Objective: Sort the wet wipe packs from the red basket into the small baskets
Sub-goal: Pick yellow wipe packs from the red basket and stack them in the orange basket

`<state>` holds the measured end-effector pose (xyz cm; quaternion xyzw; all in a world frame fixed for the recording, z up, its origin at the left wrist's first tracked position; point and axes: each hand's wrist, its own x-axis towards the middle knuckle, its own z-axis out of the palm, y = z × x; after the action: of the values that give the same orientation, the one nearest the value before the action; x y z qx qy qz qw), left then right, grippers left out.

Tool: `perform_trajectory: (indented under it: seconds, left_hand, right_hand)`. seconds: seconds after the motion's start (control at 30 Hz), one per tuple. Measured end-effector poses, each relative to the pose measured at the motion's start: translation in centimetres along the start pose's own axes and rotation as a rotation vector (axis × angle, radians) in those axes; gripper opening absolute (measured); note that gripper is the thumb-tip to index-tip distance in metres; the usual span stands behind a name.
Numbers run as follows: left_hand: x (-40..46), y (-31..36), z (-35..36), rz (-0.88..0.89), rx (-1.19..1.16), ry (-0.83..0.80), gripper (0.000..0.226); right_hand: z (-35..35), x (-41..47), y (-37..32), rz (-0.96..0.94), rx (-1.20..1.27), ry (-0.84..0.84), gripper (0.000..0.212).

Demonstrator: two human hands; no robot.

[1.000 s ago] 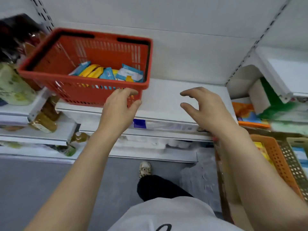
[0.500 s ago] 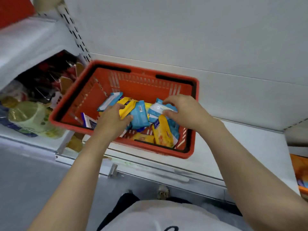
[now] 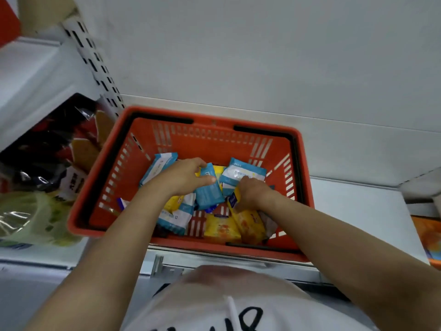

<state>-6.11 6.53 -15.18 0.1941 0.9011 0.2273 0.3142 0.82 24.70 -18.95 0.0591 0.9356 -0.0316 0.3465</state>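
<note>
The red basket sits on a white shelf, its far rim close to the white back wall; both hands are down inside it among the wet wipe packs.

The left hand reaches in from the near left; its thumb and fingers pinch the top of a blue pack, which stands tilted near the middle of the basket; behind that hand another blue and white pack leans toward the left wall of the basket.

The right hand comes in from the near right with its fingers curled downward onto a yellow pack; the fingertips are hidden under the hand, so whether they grip that pack or only press on it I cannot tell; just beyond its knuckles lies a pale blue pack with a white flap, touching the hand.

More packs cover the near part of the basket floor; a white and blue one lies beneath the left forearm, and a second yellow one lies beside the first near the front wall.

To the left, on a neighbouring shelf, there are dark crinkly bags and a green and clear bag; at the far right edge an orange item shows only partly; the person's white shirt fills the bottom of the view.
</note>
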Motion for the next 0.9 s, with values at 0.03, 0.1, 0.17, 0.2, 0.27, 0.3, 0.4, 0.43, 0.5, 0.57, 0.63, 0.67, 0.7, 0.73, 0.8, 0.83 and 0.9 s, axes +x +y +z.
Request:
perform_trajectory:
  seconds: [0.03, 0.1, 0.17, 0.2, 0.27, 0.3, 0.4, 0.43, 0.5, 0.57, 0.63, 0.67, 0.7, 0.73, 0.8, 0.83, 0.9]
  left_hand:
    - [0.1, -0.1, -0.2, 0.012, -0.005, -0.036, 0.068]
    - [0.5, -0.1, -0.7, 0.033, 0.009, -0.084, 0.067]
    - [0.9, -0.1, -0.9, 0.052, 0.005, -0.116, 0.064]
    - [1.2, 0.0, -1.0, 0.063, -0.017, -0.147, 0.061]
    - [1.8, 0.2, -0.6, 0.105, -0.053, -0.263, 0.056]
    - [2.3, 0.4, -0.2, 0.138, -0.046, -0.347, 0.055]
    - [3.6, 1.6, 1.9, 0.2, -0.007, -0.649, 0.056]
    - [4.0, 1.9, 2.8, 0.208, 0.026, -0.728, 0.059]
    - [5.0, 2.0, 4.7, 0.201, 0.128, -0.828, 0.062]
    - [5.6, 1.4, 6.1, 0.112, 0.158, -0.877, 0.065]
    - [5.9, 0.5, 6.8, 0.028, 0.105, -0.913, 0.071]
    - [6.0, 0.2, 6.9, -0.002, 0.07, -0.927, 0.074]
    - [6.0, 0.0, 6.9, -0.024, 0.05, -0.95, 0.075]
    - [6.0, 0.0, 6.9, -0.034, 0.057, -0.98, 0.074]
    - [5.8, 0.1, 6.6, -0.043, 0.113, -1.021, 0.069]
    - [5.7, 0.1, 6.5, -0.049, 0.139, -1.033, 0.071]
    - [5.7, 0.1, 6.3, -0.048, 0.183, -1.06, 0.085]
  right_hand:
    - [-0.1, 0.1, 0.0, 0.013, 0.034, 0.016, 0.058]
    - [-0.9, 0.0, 0.6, 0.064, 0.134, 0.076, 0.046]
    - [-2.4, -0.9, 1.9, 0.123, 0.288, 0.16, 0.046]
    - [-3.0, -1.7, 2.6, 0.14, 0.372, 0.215, 0.044]
    - [-3.9, -3.8, 4.0, 0.15, 0.539, 0.342, 0.035]
    - [-4.0, -4.9, 4.5, 0.157, 0.632, 0.4, 0.029]
    - [-3.9, -7.5, 5.2, 0.19, 0.798, 0.503, 0.034]
    - [-3.7, -8.2, 5.2, 0.195, 0.821, 0.52, 0.035]
    - [-3.3, -9.5, 5.1, 0.182, 0.896, 0.528, 0.036]
    - [-2.8, -10.6, 5.1, 0.16, 0.958, 0.518, 0.034]
    - [-2.3, -11.3, 5.1, 0.152, 0.978, 0.512, 0.033]
    - [-2.2, -11.5, 5.1, 0.155, 0.981, 0.513, 0.032]
    - [-2.1, -11.6, 5.1, 0.158, 0.98, 0.518, 0.032]
    - [-2.0, -11.6, 5.0, 0.162, 0.976, 0.522, 0.032]
    - [-2.1, -11.6, 5.0, 0.164, 0.971, 0.527, 0.033]
    - [-2.1, -11.5, 4.9, 0.163, 0.973, 0.522, 0.033]
    - [-2.1, -11.5, 4.8, 0.161, 0.982, 0.51, 0.033]
